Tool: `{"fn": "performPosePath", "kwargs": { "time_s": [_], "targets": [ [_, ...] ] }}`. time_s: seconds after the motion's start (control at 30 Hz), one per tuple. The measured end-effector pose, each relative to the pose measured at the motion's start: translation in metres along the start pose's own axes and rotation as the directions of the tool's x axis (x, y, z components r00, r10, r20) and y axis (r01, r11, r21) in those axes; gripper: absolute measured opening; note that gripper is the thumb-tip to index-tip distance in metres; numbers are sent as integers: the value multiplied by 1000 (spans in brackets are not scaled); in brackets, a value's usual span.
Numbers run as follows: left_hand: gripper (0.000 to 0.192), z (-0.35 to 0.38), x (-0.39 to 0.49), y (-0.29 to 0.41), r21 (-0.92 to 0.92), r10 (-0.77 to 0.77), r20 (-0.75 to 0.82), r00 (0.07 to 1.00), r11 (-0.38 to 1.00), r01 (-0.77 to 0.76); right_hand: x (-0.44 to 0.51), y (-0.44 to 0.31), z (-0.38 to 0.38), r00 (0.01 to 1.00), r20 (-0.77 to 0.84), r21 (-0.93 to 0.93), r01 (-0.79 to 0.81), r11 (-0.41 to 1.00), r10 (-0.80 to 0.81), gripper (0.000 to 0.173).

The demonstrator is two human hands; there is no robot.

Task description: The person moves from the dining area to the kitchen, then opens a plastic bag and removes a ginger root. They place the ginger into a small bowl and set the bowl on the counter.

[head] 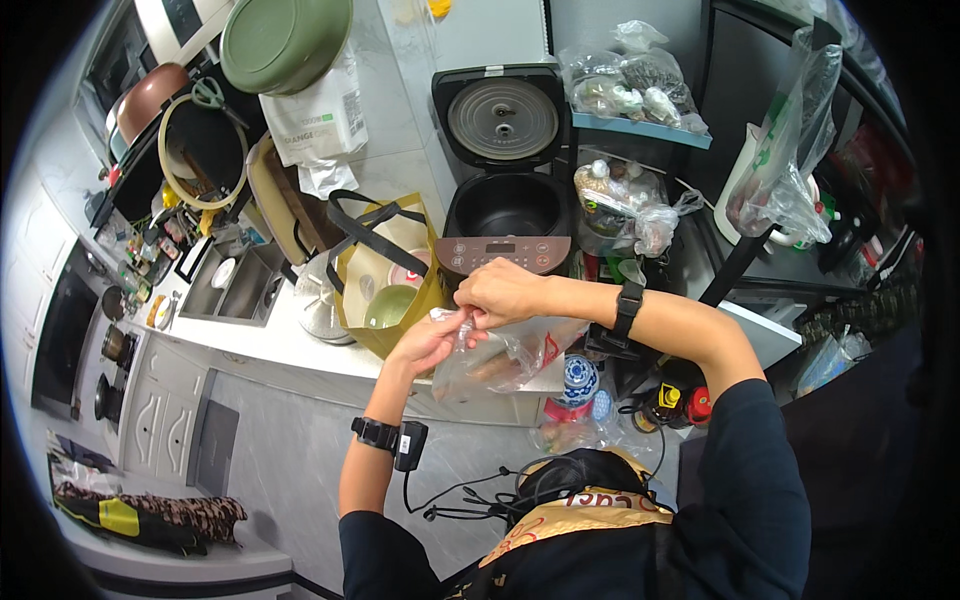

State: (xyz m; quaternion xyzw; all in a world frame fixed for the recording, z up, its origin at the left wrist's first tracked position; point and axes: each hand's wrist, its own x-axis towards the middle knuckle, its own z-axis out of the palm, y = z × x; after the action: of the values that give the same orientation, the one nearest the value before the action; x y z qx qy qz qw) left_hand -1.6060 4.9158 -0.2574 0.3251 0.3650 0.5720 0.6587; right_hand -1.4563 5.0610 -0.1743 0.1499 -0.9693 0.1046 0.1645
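Observation:
A clear plastic bag (517, 358) with red print hangs in front of the counter edge, and something brownish shows through its side. My left hand (429, 339) pinches the gathered top of this bag. Close against it, my right hand (496, 294) grips the same gathered plastic with bent fingers. Just beyond my hands stands a rice cooker (502, 253) with its lid (504, 120) raised and its dark inner pot (511, 206) exposed. To the left of the cooker, an olive-yellow tote bag (352, 292) with black handles holds a green bowl (390, 306) and a round container.
Left along the counter are a steel sink (251, 289) and cutting boards (281, 199). A green basin (289, 41) hangs above. Bagged food (630, 199) fills the rack at right. A blue-and-white jar (579, 381) and bottles (666, 405) stand low at right. Cables (472, 502) dangle before me.

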Motion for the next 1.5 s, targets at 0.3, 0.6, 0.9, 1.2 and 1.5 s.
{"fn": "performPosePath", "kwargs": {
  "time_s": [0.3,0.6,0.9,1.2,1.5],
  "targets": [
    [14,19,-10,-12,584,214,-314,925,811,11,-10,-12,30,981,-136,310,-87,947,135,20],
    [16,45,-3,-18,922,713,344,611,-378,-77,-11,29,49,927,292,689,-374,621,234,35],
    [14,40,-8,-24,865,705,449,549,-498,-67,-19,37,62,909,337,691,-416,592,246,24],
    [9,39,-11,-26,877,714,428,554,-475,-66,-9,13,45,916,70,320,-396,861,395,13],
    [7,14,-75,-77,978,458,170,872,-187,-92,-47,23,76,936,32,-443,-301,844,351,9]
  ]
}}
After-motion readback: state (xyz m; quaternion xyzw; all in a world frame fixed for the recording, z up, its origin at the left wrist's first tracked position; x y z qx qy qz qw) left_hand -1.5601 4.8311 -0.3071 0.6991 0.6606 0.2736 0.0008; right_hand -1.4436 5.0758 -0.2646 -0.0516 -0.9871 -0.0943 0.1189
